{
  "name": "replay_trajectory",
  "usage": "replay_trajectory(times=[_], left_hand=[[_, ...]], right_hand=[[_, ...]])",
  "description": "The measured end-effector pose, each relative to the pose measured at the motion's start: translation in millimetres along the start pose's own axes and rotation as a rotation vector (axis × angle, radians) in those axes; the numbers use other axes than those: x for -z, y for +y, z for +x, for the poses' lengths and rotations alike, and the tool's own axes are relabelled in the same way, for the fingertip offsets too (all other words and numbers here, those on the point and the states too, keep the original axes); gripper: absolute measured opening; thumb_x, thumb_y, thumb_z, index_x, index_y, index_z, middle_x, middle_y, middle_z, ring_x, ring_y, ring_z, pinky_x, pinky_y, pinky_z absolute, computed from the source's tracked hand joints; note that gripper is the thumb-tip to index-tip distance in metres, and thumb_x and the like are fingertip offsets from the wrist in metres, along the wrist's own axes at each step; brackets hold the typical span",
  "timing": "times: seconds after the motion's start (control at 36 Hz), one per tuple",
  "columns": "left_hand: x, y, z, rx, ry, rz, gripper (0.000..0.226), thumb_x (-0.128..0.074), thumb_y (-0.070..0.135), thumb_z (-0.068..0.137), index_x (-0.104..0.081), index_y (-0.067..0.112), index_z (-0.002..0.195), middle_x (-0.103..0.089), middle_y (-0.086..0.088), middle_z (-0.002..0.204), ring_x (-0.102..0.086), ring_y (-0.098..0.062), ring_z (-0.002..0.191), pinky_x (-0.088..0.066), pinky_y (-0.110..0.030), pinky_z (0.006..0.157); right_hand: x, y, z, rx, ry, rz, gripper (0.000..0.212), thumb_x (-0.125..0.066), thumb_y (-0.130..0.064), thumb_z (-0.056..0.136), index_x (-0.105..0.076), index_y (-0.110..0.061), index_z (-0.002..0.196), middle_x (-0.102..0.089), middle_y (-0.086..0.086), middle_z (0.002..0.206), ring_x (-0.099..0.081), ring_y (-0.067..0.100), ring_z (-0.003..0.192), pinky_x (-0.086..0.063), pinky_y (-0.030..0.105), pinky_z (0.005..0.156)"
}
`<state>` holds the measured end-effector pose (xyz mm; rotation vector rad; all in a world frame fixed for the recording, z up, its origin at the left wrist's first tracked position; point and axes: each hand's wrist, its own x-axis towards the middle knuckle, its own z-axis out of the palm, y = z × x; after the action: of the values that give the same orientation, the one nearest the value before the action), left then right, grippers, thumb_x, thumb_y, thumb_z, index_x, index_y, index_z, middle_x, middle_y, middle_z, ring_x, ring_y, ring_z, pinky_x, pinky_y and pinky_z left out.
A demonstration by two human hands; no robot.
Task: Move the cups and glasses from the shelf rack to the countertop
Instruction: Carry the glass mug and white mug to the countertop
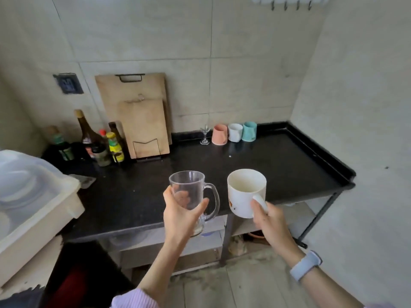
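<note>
left hand (181, 211) grips glass mug (189, 192) | right hand (266, 215) grips white mug (245, 193) (seemingly empty) | above countertop (266, 156)

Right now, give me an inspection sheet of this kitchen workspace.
Surface: black countertop, mostly bare in the middle.
Job's things: glass mug and white mug held above the front edge; stemmed glass, pink cup, white cup, teal cup along the back.
Clutter: bottles, cutting boards.
Grippers: left hand around the glass mug; right hand on the white mug's handle.
Cables: nothing seen.
Surroundings: tiled wall, wall hooks, plastic bin.
</note>
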<state>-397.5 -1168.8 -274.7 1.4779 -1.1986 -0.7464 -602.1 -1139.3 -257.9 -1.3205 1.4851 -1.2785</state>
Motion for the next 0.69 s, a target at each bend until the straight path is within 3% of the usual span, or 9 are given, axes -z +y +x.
replay_trajectory(times=[0.08, 0.25, 0.39, 0.58, 0.69], left_hand=[[-27.0, -2.6, 44.7, 0.022, -0.016, -0.03, 0.075, -0.08, 0.048, 0.057, -0.03, 0.039, 0.112, -0.055, 0.022, 0.095, -0.06, -0.001, 0.089, -0.051, -0.027, 0.075], [-83.0, -13.8, 124.9, 0.028, -0.06, -0.003, 0.078, -0.08, 0.048, 0.058, -0.028, 0.04, 0.115, -0.05, 0.027, 0.094, -0.059, 0.002, 0.089, -0.046, -0.02, 0.072], [-129.8, -32.9, 183.7, 0.07, -0.064, 0.01, 0.077, -0.081, 0.043, 0.059, -0.032, 0.03, 0.117, -0.055, 0.018, 0.097, -0.062, -0.009, 0.093, -0.052, -0.03, 0.079], [-194.6, -72.3, 261.8, 0.214, -0.005, 0.002, 0.076, -0.081, 0.035, 0.062, -0.036, 0.023, 0.122, -0.056, 0.006, 0.106, -0.057, -0.011, 0.099, -0.043, -0.023, 0.077], [-226.0, -96.5, 306.1, 0.288, 0.0, -0.005, 0.077, -0.082, 0.029, 0.063, -0.035, 0.022, 0.123, -0.056, -0.002, 0.114, -0.057, -0.018, 0.105, -0.047, -0.031, 0.086]], right_hand=[[1.1, 6.4, 42.3, -0.04, 0.017, 0.018, 0.041, -0.05, -0.022, 0.092, -0.043, -0.027, 0.052, -0.048, -0.014, 0.039, -0.043, -0.002, 0.041, -0.032, 0.008, 0.042], [4.0, 27.9, 126.0, -0.126, 0.061, 0.038, 0.043, -0.051, -0.023, 0.092, -0.047, -0.029, 0.049, -0.047, -0.016, 0.037, -0.042, -0.002, 0.037, -0.03, 0.008, 0.039], [3.1, 56.3, 201.3, -0.18, 0.046, 0.025, 0.038, -0.051, -0.025, 0.091, -0.046, -0.022, 0.054, -0.045, -0.013, 0.037, -0.04, 0.0, 0.037, -0.03, 0.011, 0.04], [-6.7, 110.8, 314.8, -0.254, -0.035, 0.003, 0.038, -0.052, -0.025, 0.09, -0.047, -0.017, 0.054, -0.045, -0.012, 0.038, -0.042, 0.0, 0.039, -0.032, 0.012, 0.042], [-15.4, 137.0, 375.2, -0.304, -0.077, 0.003, 0.039, -0.054, -0.025, 0.089, -0.045, -0.017, 0.052, -0.043, -0.011, 0.039, -0.04, 0.0, 0.039, -0.032, 0.018, 0.046]])
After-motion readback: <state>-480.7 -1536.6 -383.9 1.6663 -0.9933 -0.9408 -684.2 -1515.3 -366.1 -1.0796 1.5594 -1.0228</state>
